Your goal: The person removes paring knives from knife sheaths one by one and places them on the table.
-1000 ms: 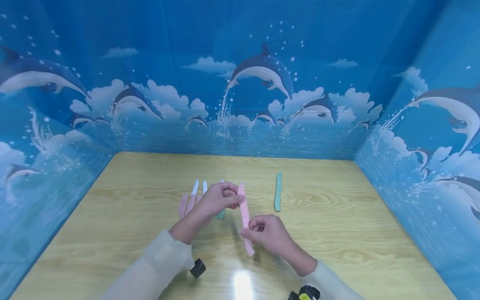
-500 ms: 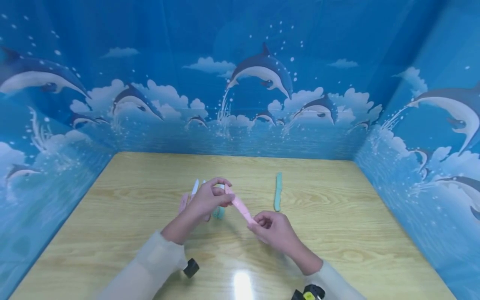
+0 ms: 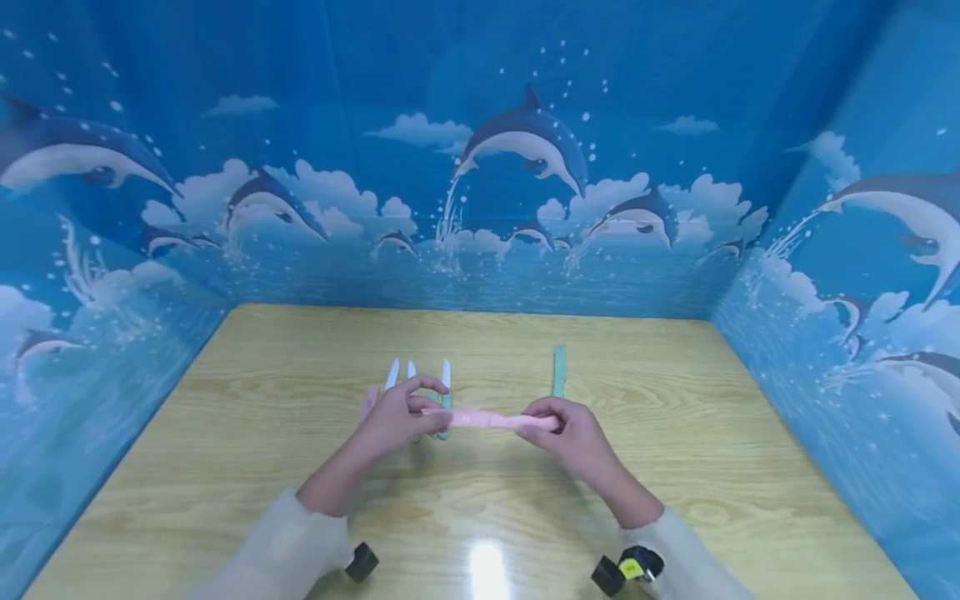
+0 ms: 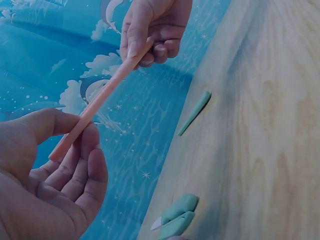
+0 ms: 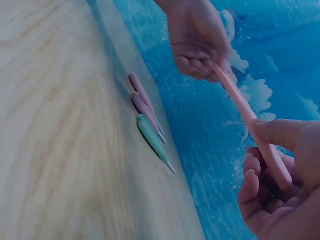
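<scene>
A slim pink sheathed knife (image 3: pixel 483 418) is held level above the table, its two ends in my two hands. My left hand (image 3: pixel 393 417) pinches the left end between thumb and fingers. At the right end, my right hand (image 3: pixel 573 437) grips the handle part. The left wrist view shows the knife (image 4: pixel 102 97) as one long closed piece. Behind my left hand lie pink-handled knives with white blades (image 3: pixel 392 373), partly hidden. A green-handled knife (image 3: pixel 447 387) lies beside them, and a pink sheath (image 3: pixel 368 402) is farther left.
To the right, a green sheathed knife (image 3: pixel 559 371) lies on the wooden table (image 3: pixel 675 450), its near end behind my right hand. Blue curtains with dolphins (image 3: pixel 525 150) enclose the back and sides. Black wrist devices (image 3: pixel 362 562) hang by the sleeves.
The pink knife has swung from nearly upright in the head view to level. My left hand has moved left and down, my right hand up and to the right, toward the handle's end.
</scene>
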`<action>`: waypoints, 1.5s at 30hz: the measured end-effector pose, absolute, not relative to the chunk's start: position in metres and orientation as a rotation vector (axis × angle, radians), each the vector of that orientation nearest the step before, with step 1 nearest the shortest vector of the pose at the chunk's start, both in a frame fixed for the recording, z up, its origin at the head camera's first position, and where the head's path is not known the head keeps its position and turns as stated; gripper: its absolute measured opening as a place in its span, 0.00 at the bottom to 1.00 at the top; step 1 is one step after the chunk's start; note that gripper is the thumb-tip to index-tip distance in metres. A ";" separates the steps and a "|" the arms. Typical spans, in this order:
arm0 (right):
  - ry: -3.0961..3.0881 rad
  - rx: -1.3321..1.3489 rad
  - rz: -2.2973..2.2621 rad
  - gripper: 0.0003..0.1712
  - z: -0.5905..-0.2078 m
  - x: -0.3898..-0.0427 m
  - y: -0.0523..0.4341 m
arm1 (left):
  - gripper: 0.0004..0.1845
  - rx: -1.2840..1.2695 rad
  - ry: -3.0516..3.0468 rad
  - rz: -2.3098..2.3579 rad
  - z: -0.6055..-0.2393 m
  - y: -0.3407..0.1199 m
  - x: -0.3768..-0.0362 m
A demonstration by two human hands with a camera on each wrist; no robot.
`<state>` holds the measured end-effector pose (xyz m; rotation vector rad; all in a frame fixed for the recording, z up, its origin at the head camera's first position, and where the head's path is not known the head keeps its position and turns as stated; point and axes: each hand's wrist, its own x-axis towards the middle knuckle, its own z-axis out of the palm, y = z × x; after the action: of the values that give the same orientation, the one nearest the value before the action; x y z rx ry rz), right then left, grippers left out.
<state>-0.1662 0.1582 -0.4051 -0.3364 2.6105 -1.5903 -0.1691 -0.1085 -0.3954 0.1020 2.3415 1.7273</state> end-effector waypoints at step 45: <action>2.400 -0.406 -1.727 0.15 -0.405 -0.177 0.164 | 0.10 0.246 2.345 1.835 -0.411 -0.120 -0.164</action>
<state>-0.1771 0.1643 -0.4049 -0.4055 2.3997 -1.7265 -0.1645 -0.1201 -0.4113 0.2462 2.3450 1.8351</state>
